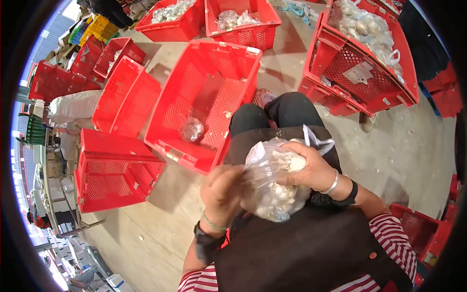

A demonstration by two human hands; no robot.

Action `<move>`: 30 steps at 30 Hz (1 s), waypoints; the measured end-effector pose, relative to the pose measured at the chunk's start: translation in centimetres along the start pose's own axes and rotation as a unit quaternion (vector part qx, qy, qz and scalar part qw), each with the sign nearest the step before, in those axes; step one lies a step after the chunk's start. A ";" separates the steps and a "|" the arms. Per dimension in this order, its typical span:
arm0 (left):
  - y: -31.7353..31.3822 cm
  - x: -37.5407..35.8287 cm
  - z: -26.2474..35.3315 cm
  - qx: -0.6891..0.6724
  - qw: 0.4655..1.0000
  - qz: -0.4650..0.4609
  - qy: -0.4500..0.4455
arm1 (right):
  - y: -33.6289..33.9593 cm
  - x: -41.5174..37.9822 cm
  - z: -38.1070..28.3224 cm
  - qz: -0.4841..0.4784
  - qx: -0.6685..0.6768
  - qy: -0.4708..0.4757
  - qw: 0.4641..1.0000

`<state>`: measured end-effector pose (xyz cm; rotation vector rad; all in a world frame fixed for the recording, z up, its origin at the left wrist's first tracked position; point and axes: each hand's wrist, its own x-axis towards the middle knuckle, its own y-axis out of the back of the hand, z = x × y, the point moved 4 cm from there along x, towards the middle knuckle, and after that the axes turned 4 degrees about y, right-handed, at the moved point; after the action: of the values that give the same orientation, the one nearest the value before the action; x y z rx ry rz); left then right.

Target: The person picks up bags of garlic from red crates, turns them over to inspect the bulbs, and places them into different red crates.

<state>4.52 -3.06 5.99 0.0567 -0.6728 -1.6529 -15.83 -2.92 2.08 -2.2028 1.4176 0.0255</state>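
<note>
A clear plastic bag (278, 207) of white garlic bulbs rests on my lap, over the dark apron. My right hand (314, 170) is closed around its upper part, with a pale garlic bulb (295, 163) showing between thumb and fingers. White strip-like handles (318, 141) of the bag stick out beyond that hand. At the bag's left side is my left hand (221, 192), smeared by motion, its fingers blurred against the plastic. Ahead and to the left stands a large red crate (170, 104) with one small filled bag (191, 129) on its floor.
To the right, stacked red crates (360, 73) hold many filled clear bags (365, 27). More red crates stand ahead with bags in them. Others sit at the left, one tipped crate (104, 168) nearest me. A metal-legged rack (58, 194) lines the left edge.
</note>
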 end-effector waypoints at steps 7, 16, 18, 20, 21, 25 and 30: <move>-2.3 -2.5 -1.6 0.105 0.987 0.024 -0.117 | 1.1 -1.8 0.3 0.121 0.063 0.072 0.988; -7.4 -1.3 -0.6 0.195 0.938 -0.248 -0.142 | 1.3 -1.2 0.9 0.112 0.108 0.056 0.986; -6.9 -1.6 0.0 0.229 0.927 -0.264 -0.137 | 1.4 -1.2 1.1 0.135 0.102 0.061 0.984; -6.4 -1.2 2.1 0.217 0.942 -0.240 -0.090 | 1.2 -0.9 1.0 0.121 0.170 0.033 0.978; -6.2 -1.1 2.4 0.206 0.954 -0.215 -0.038 | 0.8 -0.7 0.4 0.105 0.179 0.023 0.978; -5.5 -0.6 0.8 0.049 0.971 -0.214 0.089 | -1.8 1.0 -1.6 0.075 0.146 0.014 0.986; -0.4 1.7 -0.4 -0.370 0.900 -0.149 0.177 | -5.2 2.3 -7.2 -0.067 0.237 -0.006 0.969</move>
<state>3.91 -4.75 6.05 -0.0919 0.2830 -2.0316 -12.14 -6.31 9.82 -1.8845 1.1227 -0.3158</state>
